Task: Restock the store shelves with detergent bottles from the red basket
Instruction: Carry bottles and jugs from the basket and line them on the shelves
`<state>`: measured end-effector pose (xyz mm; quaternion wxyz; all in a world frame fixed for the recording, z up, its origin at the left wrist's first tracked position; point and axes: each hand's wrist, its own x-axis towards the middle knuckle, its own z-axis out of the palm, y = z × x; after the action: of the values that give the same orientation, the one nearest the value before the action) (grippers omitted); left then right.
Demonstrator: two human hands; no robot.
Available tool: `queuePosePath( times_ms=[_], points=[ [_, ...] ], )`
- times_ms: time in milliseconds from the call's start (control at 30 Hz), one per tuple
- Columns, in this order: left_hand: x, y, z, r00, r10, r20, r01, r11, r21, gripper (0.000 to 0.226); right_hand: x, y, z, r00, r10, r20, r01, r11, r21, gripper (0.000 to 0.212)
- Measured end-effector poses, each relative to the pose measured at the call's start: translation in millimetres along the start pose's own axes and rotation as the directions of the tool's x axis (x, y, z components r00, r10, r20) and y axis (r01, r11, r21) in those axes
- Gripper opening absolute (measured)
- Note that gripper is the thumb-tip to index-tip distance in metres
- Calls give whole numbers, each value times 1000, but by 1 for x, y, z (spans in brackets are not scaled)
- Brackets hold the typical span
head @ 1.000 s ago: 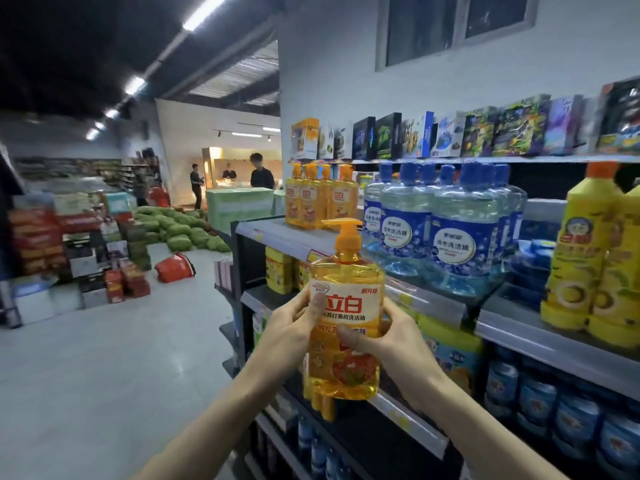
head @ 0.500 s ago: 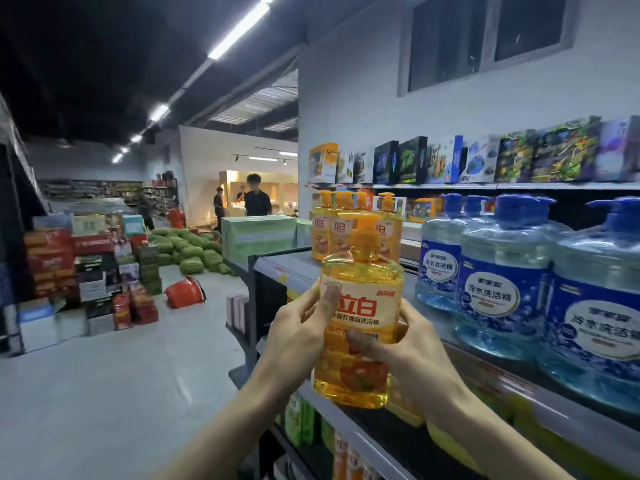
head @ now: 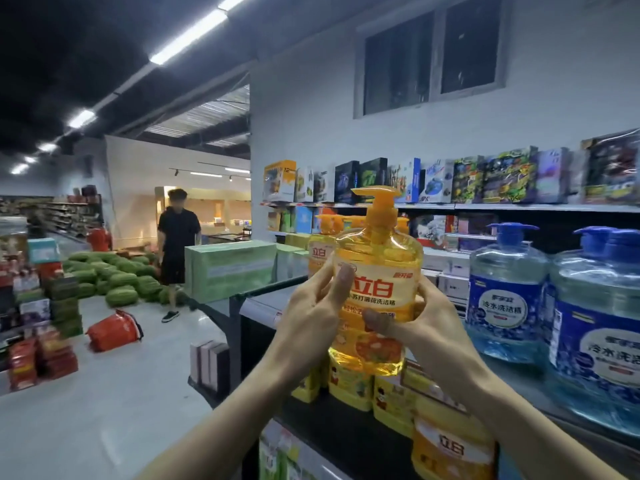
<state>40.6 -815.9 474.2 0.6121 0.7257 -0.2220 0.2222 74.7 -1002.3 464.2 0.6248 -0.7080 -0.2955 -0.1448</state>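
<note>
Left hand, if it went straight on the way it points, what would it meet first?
Probably the row of bottles standing on the shelf behind; the left hand itself holds a yellow bottle, and depth is unclear.

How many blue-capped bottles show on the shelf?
3: first bottle right of the held yellow bottle; second bottle nearer, at the right edge; third bottle's cap between them. Others may be hidden.

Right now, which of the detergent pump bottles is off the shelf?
The clear yellow plastic bottle with the orange pump, gripped between left hand and right hand; the blue-capped clear bottles stand on the shelf.
</note>
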Motion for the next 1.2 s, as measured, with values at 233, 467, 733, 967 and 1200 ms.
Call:
queuePosePath(
  times_ms=[233, 467, 733, 967, 1200],
  points=[
    [43, -48, 8, 997, 30, 75, -20, 990, -137, 42, 40, 37, -7, 993, -90, -74, 79, 987, -141, 65],
    [107, -86, 22, 996, -88, 23, 90, 980, -176, 50, 90, 73, -19, 993, -74, -93, 40, 944, -327, 65],
    [163, -133, 45, 963, -267, -44, 262, 959, -105, 43, 126, 105, -24, 994, 83, -69, -105, 879, -465, 30],
    [179, -146, 51, 947, -318, -45, 315, 947, -58, 44, 143, 116, -33, 981, 182, -73, -194, 843, -502, 39],
    [192, -160, 40, 952, -302, 42, 296, 950, 103, 51, 154, 124, -39, 974, 202, -104, -224, 776, -590, 52]
  ],
)
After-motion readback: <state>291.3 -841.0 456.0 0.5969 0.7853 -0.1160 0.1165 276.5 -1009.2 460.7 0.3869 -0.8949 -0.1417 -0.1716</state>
